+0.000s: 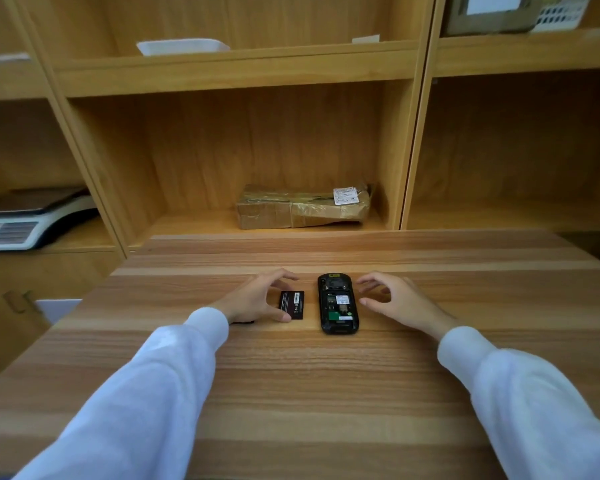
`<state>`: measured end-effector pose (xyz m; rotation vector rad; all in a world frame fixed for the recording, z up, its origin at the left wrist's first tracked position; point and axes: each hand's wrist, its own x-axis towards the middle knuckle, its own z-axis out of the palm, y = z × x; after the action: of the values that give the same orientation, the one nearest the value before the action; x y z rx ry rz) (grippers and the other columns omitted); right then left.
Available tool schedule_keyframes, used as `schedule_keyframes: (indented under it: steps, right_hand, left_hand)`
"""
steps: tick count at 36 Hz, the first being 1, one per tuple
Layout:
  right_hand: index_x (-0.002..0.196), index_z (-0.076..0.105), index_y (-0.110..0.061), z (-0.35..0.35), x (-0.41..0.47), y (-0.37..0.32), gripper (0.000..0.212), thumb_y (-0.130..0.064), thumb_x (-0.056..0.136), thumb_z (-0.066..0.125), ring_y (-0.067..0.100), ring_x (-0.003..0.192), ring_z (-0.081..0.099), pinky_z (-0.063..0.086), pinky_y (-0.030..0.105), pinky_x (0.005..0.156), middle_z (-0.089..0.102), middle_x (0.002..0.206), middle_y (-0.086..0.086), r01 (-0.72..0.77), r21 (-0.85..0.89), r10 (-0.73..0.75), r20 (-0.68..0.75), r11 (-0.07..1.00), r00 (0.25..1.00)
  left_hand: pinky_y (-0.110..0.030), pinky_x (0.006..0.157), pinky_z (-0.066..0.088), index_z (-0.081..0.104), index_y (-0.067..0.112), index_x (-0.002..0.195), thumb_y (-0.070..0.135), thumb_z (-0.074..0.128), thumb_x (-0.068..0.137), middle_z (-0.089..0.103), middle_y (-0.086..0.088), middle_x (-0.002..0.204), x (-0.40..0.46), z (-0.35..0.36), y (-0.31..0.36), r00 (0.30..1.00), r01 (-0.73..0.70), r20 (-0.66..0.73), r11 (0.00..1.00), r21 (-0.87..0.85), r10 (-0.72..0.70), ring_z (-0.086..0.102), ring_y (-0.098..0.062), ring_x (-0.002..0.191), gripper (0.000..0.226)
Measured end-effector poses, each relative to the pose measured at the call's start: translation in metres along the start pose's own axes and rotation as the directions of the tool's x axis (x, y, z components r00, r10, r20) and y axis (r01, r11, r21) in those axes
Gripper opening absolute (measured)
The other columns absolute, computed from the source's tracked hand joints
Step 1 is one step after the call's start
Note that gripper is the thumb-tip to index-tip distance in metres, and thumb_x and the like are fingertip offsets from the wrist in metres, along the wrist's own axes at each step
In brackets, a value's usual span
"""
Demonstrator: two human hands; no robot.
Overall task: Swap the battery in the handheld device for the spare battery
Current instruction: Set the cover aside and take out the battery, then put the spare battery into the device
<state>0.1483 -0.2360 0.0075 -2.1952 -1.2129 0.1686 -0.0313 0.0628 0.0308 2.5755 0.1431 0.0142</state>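
a head-worn camera looks down at a striped light-wood table (291, 375) set before wooden shelving (239, 74). near the table's middle lies a black handheld device (338, 303), face down, its back cover off and its battery bay open, showing a green circuit board and white labels. just left of it, apart from it, a flat black rectangular battery with a barcode label (292, 305) lies on the table. the left hand (257, 299), in a white sleeve (146, 393), curls around the battery with fingers spread; the thumb tip touches or nearly touches the battery's near left corner, and the other fingers arch above its far edge. a small dark object peeks out under the left wrist, too hidden to identify. the right hand (395, 299), also in white, hovers just right of the device, fingers and thumb parted in a loose open curl, holding nothing. on the shelf beyond sits a taped brown cardboard parcel (302, 206); at far left, a white weighing scale (25, 220).
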Motion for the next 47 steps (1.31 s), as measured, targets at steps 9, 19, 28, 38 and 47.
schedule_keyframes:
  steps: [9, 19, 28, 38, 47]
  right_hand:
    - [0.132, 0.057, -0.048, -0.025, -0.013, 0.012, 0.048, -0.059, 0.087, 0.070, -0.005, 0.127, 0.052, 0.043, 0.036, 0.111, 0.060, 0.131, -0.030, -0.062, -0.011, 0.062, -0.032, 0.998, 0.998]
    - [0.137, 0.059, -0.039, -0.063, -0.041, 0.049, 0.074, -0.067, 0.071, 0.079, 0.011, 0.128, 0.059, 0.045, 0.030, 0.103, 0.064, 0.135, -0.016, -0.201, -0.129, 0.212, 0.079, 0.971, 0.974]
    - [0.135, 0.065, -0.037, -0.067, -0.049, 0.057, 0.063, -0.057, 0.078, 0.082, 0.017, 0.130, 0.060, 0.045, 0.034, 0.111, 0.067, 0.136, -0.009, -0.282, -0.175, 0.300, 0.088, 0.943, 0.950]
    - [0.104, 0.068, -0.061, -0.062, -0.047, 0.054, 0.057, -0.093, 0.057, 0.068, 0.007, 0.122, 0.057, 0.044, 0.046, 0.104, 0.063, 0.119, -0.034, -0.087, -0.069, 0.084, -0.046, 0.994, 0.995]
    - [0.109, 0.072, -0.052, -0.044, -0.020, 0.014, 0.058, -0.087, 0.063, 0.072, -0.006, 0.122, 0.054, 0.043, 0.041, 0.104, 0.065, 0.121, -0.032, -0.002, 0.000, 0.002, -0.069, 1.000, 0.998]
  left_hand:
    - [-0.037, 0.107, 0.039, 0.046, 0.043, 0.147, 0.064, 0.080, 0.077, 0.059, 0.020, 0.138, 0.002, 0.002, 0.002, 0.998, -0.015, -0.060, 0.999, 0.030, 0.016, 0.046, -0.004, 0.130, 0.081]
    - [-0.036, 0.107, 0.042, 0.058, 0.032, 0.138, 0.056, 0.059, 0.098, 0.068, 0.019, 0.124, 0.007, 0.014, 0.012, 0.980, -0.066, -0.181, 0.993, 0.093, 0.082, 0.054, -0.004, 0.123, 0.046]
    - [-0.037, 0.107, 0.046, 0.062, 0.029, 0.135, 0.049, 0.058, 0.101, 0.069, 0.022, 0.118, 0.005, 0.020, 0.012, 0.977, -0.089, -0.187, 0.993, 0.082, 0.103, 0.060, -0.005, 0.120, 0.039]
    - [-0.031, 0.104, 0.041, 0.060, 0.029, 0.138, 0.044, 0.056, 0.104, 0.068, 0.018, 0.124, 0.000, 0.025, 0.012, 0.975, -0.082, -0.202, 0.993, 0.082, 0.097, 0.056, -0.006, 0.124, 0.037]
    - [-0.030, 0.103, 0.040, 0.060, 0.031, 0.137, 0.035, 0.056, 0.105, 0.066, 0.017, 0.129, 0.004, 0.027, 0.019, 0.972, -0.103, -0.206, 0.992, 0.072, 0.116, 0.053, -0.005, 0.125, 0.033]
